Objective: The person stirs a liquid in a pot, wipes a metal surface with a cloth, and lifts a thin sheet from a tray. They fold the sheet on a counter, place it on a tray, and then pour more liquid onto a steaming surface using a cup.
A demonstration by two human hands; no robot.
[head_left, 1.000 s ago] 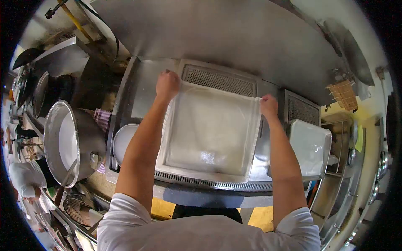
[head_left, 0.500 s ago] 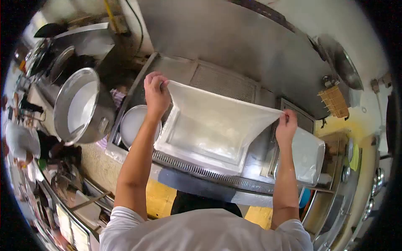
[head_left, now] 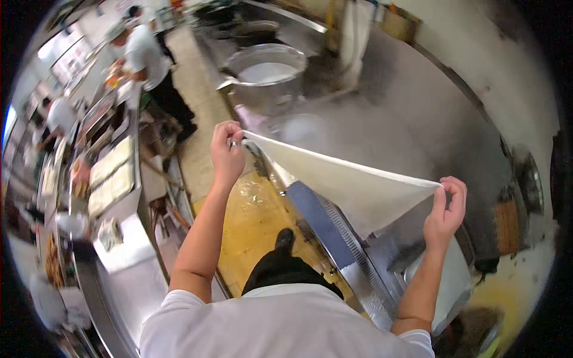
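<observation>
White cloth (head_left: 358,188) had lifted off where it lay and hung by the steel counter (head_left: 389,255), its top corners pinched between closed fingertips of your left hand (head_left: 228,156) and right hand (head_left: 444,213).

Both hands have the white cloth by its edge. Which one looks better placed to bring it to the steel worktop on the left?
Probably the left hand: it grips the end of the white cloth nearer the steel worktop. The right hand pinches the farther end.
</observation>
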